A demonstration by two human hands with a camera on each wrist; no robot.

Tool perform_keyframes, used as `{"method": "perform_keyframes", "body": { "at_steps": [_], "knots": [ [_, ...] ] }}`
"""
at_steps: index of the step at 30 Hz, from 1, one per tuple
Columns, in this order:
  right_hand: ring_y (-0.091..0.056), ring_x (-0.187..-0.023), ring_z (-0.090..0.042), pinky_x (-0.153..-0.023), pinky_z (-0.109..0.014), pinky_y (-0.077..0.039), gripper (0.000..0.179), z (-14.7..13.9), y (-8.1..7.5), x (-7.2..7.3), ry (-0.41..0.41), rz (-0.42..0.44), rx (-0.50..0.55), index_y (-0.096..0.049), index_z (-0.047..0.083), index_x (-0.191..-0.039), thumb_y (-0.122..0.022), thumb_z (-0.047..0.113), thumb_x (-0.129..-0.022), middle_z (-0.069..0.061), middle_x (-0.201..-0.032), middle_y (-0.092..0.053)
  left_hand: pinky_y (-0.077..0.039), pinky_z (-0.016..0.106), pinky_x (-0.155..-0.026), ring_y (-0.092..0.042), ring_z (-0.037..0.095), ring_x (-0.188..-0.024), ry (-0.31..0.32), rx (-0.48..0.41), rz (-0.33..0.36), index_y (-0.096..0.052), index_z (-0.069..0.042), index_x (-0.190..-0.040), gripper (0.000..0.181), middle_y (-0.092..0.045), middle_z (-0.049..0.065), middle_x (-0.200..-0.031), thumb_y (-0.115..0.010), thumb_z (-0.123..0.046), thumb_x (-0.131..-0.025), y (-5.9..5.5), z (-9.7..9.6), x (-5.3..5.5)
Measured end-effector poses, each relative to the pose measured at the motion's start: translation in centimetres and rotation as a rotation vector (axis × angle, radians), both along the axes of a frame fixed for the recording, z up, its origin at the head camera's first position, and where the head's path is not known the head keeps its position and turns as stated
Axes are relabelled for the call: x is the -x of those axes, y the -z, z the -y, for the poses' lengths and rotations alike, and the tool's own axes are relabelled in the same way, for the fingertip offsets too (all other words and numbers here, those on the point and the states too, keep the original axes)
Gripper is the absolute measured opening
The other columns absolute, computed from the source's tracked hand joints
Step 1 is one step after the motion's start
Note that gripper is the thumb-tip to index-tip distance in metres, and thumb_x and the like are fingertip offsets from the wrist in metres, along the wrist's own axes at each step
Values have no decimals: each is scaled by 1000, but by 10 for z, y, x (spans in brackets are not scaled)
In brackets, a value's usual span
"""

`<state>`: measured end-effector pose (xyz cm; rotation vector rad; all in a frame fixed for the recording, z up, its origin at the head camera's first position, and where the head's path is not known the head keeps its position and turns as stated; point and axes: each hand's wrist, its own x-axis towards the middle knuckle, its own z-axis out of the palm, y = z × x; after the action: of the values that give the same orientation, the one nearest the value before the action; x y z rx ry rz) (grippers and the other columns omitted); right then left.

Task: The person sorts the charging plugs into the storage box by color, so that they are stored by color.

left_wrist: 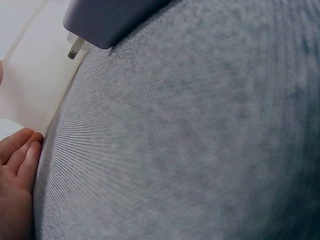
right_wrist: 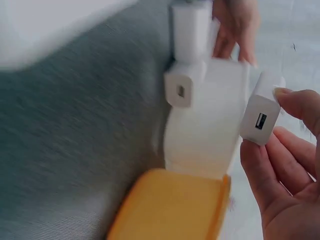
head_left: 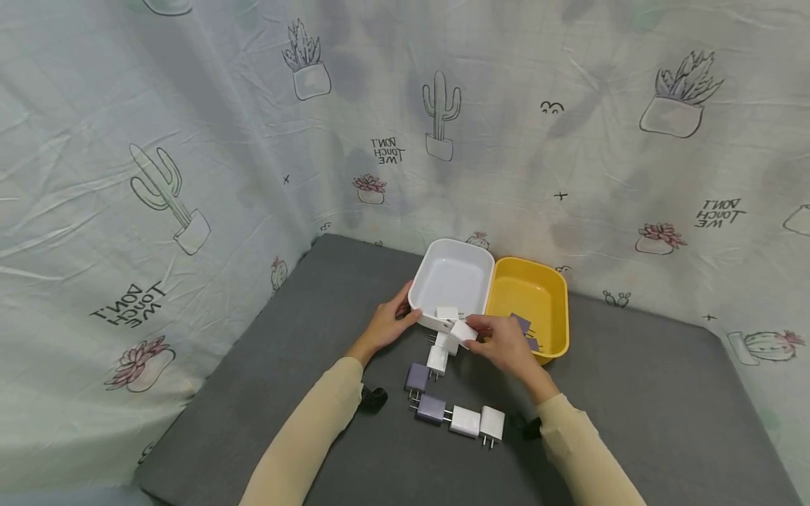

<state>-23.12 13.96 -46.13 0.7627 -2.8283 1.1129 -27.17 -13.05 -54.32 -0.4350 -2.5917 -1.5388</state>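
Note:
My right hand (head_left: 505, 343) pinches a white USB charger plug (right_wrist: 261, 110) between thumb and fingers, its USB port showing in the right wrist view. This charger is at the front rim of the white bin (head_left: 453, 254). Inside that bin near the front lies another white charger (head_left: 447, 313). My left hand (head_left: 383, 325) holds the bin's front left corner, thumb on the front wall and fingers along the left side. In the left wrist view its fingertips touch the bin wall. Purple chargers (head_left: 520, 322) lie in the yellow bin (head_left: 557, 281), partly hidden behind my right hand.
A bent line of chargers lies on the grey table (head_left: 367, 281): white ones (head_left: 436, 360) by the bin, purple ones (head_left: 431, 408) in the middle, white ones (head_left: 465, 422) at the front. Prongs stick out from them. A patterned curtain (head_left: 506, 140) hangs behind the table.

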Motion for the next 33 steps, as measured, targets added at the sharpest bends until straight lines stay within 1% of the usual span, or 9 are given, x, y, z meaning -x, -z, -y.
{"method": "perform_keyframes", "body": {
  "at_steps": [2,5,9,11,16,18,22,28,33],
  "knots": [
    [-72,-94,-28,-82,-42,-60,39,0,-4,6,36,11,10,-70,2,-116,-80,13,-80,-14,-110,-72,-47,39,-107,-55,28,-129,4,-2,-9,-24,-13,-156,75,-45,14,-149,-64,-32,-95,0,0,-1],
    [-71,-96,-29,-84,-42,-60,40,2,-9,15,85,11,-6,-69,3,-118,-79,16,-82,-15,-112,-72,-47,40,-107,-55,29,-129,2,-9,-19,-25,-12,-156,75,-45,15,-149,-64,-31,-95,0,1,-1],
    [-69,-96,-26,-87,-40,-59,40,6,-10,24,131,18,-51,-69,6,-120,-78,22,-84,-11,-113,-72,-48,38,-106,-56,26,-128,-6,10,-28,-25,-13,-156,75,-47,13,-148,-64,-31,-95,2,3,-1],
    [-68,-95,-25,-87,-39,-59,40,8,-9,28,143,24,-50,-69,7,-120,-78,23,-84,-10,-113,-72,-48,36,-106,-56,25,-128,-5,16,-29,-24,-16,-156,74,-47,13,-148,-64,-32,-95,3,3,-1],
    [-64,-91,-23,-86,-38,-58,39,12,-8,41,161,36,-40,-69,5,-119,-77,21,-85,-11,-111,-72,-48,37,-106,-56,24,-128,-3,10,-20,-24,-15,-156,75,-47,12,-148,-63,-34,-95,1,2,-1],
    [-61,-89,-23,-84,-38,-57,39,14,-8,46,166,29,-59,-69,4,-120,-77,20,-85,-11,-109,-72,-48,37,-106,-56,25,-128,-3,13,-23,-24,-14,-156,75,-47,12,-148,-63,-35,-95,0,1,-1],
    [-57,-87,-24,-83,-38,-55,40,22,-9,56,184,30,-91,-69,4,-120,-77,19,-84,-12,-107,-72,-48,37,-106,-57,25,-127,-9,11,-31,-25,-14,-156,75,-47,13,-148,-64,-34,-95,1,2,0],
    [-58,-94,-27,-95,-43,-55,44,31,-7,66,236,80,-129,-66,5,-125,-77,18,-85,-14,-117,-69,-49,37,-105,-58,26,-126,-11,16,-32,-26,-15,-156,74,-48,14,-147,-64,-33,-95,1,1,1],
    [-59,-100,-29,-101,-44,-52,45,34,-4,69,275,71,-137,-64,4,-128,-75,18,-86,-15,-120,-68,-49,37,-106,-57,27,-126,-9,6,-25,-26,-16,-156,74,-48,14,-147,-65,-33,-94,1,2,1]
  ]
}}
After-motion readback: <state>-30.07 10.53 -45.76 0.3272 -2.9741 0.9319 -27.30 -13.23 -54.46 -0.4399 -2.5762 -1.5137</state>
